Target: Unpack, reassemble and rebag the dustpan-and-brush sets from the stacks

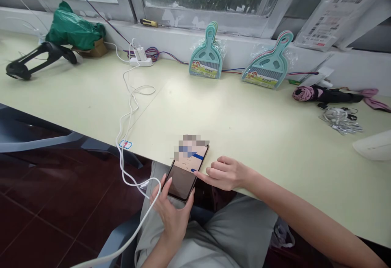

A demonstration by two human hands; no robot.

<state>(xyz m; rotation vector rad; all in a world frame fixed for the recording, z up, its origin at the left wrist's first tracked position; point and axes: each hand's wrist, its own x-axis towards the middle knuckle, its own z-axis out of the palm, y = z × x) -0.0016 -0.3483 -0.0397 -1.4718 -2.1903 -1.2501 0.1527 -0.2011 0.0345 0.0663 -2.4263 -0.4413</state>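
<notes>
A dark smartphone (182, 183) with a lit screen is tilted against the table's front edge, above my lap. My left hand (174, 218) grips its lower end, fingers on the left side and thumb on the right. Blurred blocks cover the upper part of the screen. From the right, my right hand (227, 173) reaches over the table edge, index finger stretched to the screen's right side, other fingers loosely bent. It holds nothing. A white cable (134, 241) passes in front of my left wrist; whether it plugs into the phone is hidden.
Across the pale table (183, 109) runs a white cord from a power strip (141, 61). Two packs of dustpan sets (207, 58) (269, 66) lean at the wall. A folded umbrella (330, 95) and a beaded bundle (340, 120) lie right; a green bag (71, 27) and black frame (42, 58) left.
</notes>
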